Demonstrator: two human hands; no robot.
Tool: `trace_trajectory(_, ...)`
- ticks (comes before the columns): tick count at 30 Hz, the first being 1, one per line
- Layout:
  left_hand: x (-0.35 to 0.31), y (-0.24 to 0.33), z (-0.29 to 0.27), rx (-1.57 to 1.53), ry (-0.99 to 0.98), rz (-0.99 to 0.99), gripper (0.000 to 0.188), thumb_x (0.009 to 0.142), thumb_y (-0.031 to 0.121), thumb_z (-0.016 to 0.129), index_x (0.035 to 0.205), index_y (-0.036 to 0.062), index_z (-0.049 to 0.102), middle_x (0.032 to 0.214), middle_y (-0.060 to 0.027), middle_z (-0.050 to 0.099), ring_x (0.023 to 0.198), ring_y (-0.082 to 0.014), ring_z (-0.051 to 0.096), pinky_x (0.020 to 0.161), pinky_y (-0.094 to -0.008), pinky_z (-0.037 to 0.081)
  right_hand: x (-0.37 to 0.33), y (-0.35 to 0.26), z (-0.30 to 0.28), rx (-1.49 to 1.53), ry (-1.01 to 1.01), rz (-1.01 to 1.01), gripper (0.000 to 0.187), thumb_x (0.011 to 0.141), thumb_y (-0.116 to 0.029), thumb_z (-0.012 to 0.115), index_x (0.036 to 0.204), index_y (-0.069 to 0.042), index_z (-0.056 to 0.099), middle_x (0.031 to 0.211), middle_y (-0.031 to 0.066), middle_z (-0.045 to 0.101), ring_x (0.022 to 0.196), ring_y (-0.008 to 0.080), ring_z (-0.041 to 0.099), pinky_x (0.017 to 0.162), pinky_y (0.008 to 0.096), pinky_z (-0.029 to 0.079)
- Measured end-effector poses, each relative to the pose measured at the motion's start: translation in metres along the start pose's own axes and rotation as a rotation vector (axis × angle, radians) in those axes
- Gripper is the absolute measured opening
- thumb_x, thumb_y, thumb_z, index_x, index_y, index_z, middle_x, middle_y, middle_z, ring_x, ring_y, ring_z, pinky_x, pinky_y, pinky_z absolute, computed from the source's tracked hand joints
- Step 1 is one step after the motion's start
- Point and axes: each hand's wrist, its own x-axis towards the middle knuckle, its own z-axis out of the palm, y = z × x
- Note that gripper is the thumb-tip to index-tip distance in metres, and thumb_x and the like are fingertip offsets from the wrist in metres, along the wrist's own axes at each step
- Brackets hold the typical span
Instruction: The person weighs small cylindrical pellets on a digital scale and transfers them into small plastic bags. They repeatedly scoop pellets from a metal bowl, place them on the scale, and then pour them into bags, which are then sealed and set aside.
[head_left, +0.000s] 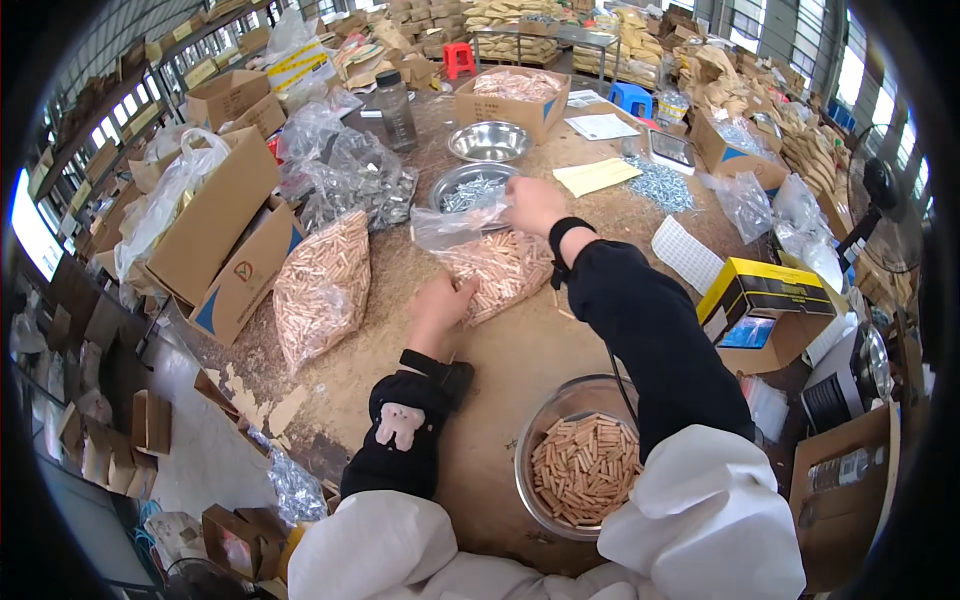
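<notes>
Clear plastic bag [490, 262] of cylindrical wood-toned pegs [512, 276] lies on scuffed tabletop [500, 370], near side of round metal bowl [468, 169]. Right hand [535, 207] fingers pinch its crinkled film; left hand [438, 307] touches its side, can't tell if clamped.

Site type: industrial workshop with bulk storage. Indicators: the worn surface [480, 375] carries dowels [585, 470] in quantity, held in clear bags [505, 272] and a metal bowl [572, 398], plus a loose heap of fasteners [662, 187]. Cartons [215, 215] stand along the left side. Sacks [640, 50] are stacked in the background. Tall windows [808, 45] line the right wall. A fan [882, 185] stands at right.
</notes>
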Motion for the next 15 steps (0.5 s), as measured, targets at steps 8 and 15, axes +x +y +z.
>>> trace_trajectory(8, 0.001, 0.008, 0.011, -0.218, 0.13, 0.099, 0.039, 0.092, 0.037, 0.05, 0.101, 0.0044, 0.069, 0.098, -0.0221, 0.069, 0.096, -0.0397, 0.065, 0.084, -0.0484, 0.048, 0.02, 0.03, -0.002, 0.185, 0.172, -0.054, 0.01, 0.076, -0.014, 0.063, 0.08, -0.011, 0.072, 0.083, 0.0165, 0.07, 0.083, 0.035, 0.068, 0.077, 0.0445, 0.053)
trace_trajectory(15, 0.002, 0.008, -0.007, -0.347, 0.102, 0.128, 0.034, 0.094, 0.028, 0.052, 0.105, 0.0008, 0.068, 0.089, -0.0157, 0.07, 0.08, -0.0276, 0.067, 0.075, -0.0376, 0.052, 0.013, 0.027, -0.039, 0.273, 0.183, -0.063, 0.012, 0.077, -0.012, 0.062, 0.079, -0.006, 0.072, 0.081, 0.0179, 0.07, 0.082, 0.035, 0.068, 0.076, 0.042, 0.054)
